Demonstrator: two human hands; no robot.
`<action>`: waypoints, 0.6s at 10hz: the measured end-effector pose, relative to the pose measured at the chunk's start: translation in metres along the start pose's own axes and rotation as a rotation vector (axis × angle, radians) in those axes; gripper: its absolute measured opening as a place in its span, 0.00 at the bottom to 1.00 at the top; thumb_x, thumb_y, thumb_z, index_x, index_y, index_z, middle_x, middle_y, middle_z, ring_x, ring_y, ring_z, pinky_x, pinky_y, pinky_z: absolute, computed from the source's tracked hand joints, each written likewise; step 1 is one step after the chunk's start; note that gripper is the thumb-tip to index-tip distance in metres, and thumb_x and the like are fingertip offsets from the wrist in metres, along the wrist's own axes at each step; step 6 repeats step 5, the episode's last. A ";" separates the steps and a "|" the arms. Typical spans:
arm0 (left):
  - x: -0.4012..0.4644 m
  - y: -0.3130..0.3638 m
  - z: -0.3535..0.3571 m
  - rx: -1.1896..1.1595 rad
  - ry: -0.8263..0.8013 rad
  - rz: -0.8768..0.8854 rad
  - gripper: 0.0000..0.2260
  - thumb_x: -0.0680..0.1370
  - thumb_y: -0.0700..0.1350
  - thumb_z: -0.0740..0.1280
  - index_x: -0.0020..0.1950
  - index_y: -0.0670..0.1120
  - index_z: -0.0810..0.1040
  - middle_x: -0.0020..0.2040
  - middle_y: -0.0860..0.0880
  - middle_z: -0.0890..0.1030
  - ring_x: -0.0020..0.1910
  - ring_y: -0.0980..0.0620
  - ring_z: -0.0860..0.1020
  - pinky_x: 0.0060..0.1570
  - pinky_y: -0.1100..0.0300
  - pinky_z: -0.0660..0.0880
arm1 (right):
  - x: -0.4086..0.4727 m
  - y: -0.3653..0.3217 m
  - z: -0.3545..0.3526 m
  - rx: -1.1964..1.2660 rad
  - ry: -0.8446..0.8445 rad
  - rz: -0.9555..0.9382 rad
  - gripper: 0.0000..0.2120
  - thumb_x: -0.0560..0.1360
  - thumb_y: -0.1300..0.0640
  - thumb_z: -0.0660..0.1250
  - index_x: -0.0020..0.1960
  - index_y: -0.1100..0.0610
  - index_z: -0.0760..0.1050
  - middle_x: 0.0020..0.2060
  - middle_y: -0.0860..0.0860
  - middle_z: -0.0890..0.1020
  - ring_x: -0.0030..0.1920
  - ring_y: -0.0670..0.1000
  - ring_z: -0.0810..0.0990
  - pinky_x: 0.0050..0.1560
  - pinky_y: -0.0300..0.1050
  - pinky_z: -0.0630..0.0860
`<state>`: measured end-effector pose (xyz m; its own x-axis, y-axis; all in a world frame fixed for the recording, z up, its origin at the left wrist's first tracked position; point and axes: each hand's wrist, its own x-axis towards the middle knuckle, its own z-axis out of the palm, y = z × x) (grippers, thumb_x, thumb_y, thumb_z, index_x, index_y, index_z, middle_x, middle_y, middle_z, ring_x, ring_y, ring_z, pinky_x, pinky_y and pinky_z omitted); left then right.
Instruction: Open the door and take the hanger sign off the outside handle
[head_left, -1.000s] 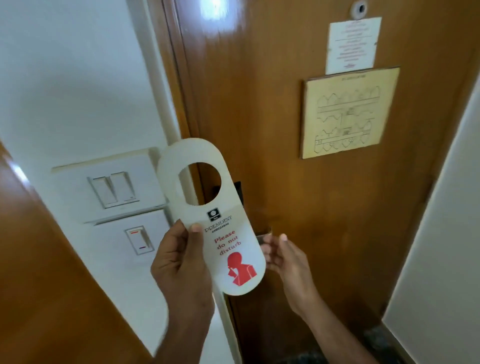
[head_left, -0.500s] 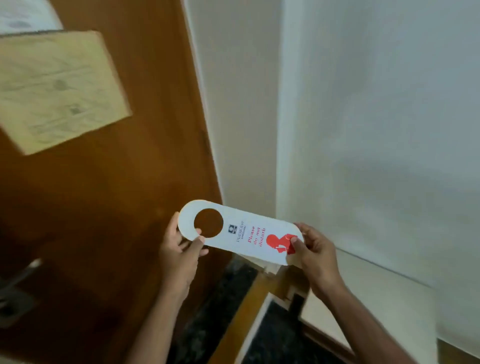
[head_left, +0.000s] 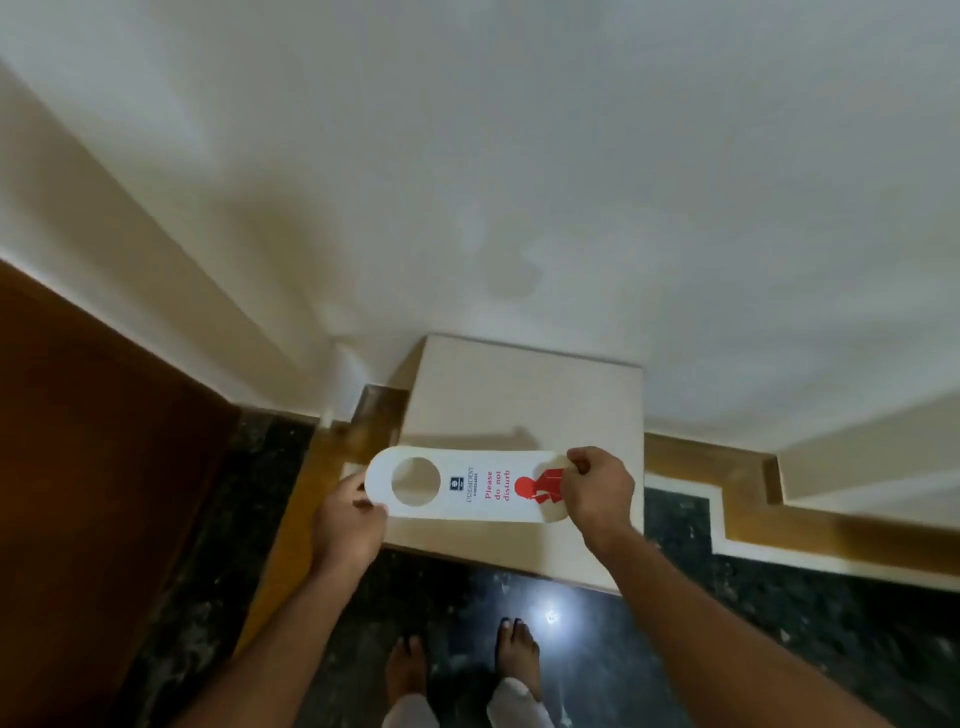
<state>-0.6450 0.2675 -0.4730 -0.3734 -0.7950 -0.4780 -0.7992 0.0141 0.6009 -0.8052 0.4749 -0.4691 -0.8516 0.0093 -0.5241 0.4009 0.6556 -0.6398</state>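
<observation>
The white hanger sign (head_left: 467, 486) with red "Please do not disturb" lettering and a round hole lies flat between both hands, held level above a low cream-topped block (head_left: 524, 395). My left hand (head_left: 345, 519) pinches the holed end. My right hand (head_left: 597, 491) grips the end with the red figure. The brown wooden door (head_left: 98, 467) fills the left edge of the view; its handle is out of sight.
White walls (head_left: 519, 182) stand ahead and to the right, meeting in a corner beyond the block. The floor is dark polished stone (head_left: 779, 613) with a wooden border strip (head_left: 727, 493). My bare feet (head_left: 462, 670) stand just below the hands.
My view has swung right and down from the door to the wall corner and floor. My right hand joined the left on the sign, which turned from upright to level.
</observation>
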 end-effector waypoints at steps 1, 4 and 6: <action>0.010 -0.008 0.021 0.068 -0.057 -0.007 0.21 0.75 0.34 0.69 0.67 0.47 0.78 0.50 0.46 0.83 0.47 0.45 0.81 0.42 0.51 0.82 | 0.014 0.007 0.006 -0.037 0.035 0.028 0.16 0.75 0.69 0.68 0.62 0.60 0.81 0.55 0.57 0.85 0.48 0.54 0.83 0.52 0.46 0.81; 0.077 -0.045 0.099 0.288 -0.236 -0.017 0.20 0.75 0.36 0.72 0.67 0.43 0.77 0.61 0.40 0.82 0.61 0.38 0.79 0.58 0.43 0.79 | 0.074 0.091 0.059 -0.303 0.032 0.092 0.12 0.80 0.62 0.66 0.63 0.58 0.79 0.54 0.57 0.85 0.42 0.52 0.79 0.36 0.39 0.77; 0.076 -0.032 0.089 0.508 -0.250 0.037 0.16 0.77 0.43 0.72 0.63 0.41 0.77 0.60 0.40 0.81 0.58 0.39 0.80 0.51 0.50 0.79 | 0.069 0.081 0.057 -0.367 0.074 0.028 0.13 0.80 0.63 0.66 0.64 0.61 0.78 0.56 0.58 0.82 0.49 0.56 0.83 0.50 0.50 0.83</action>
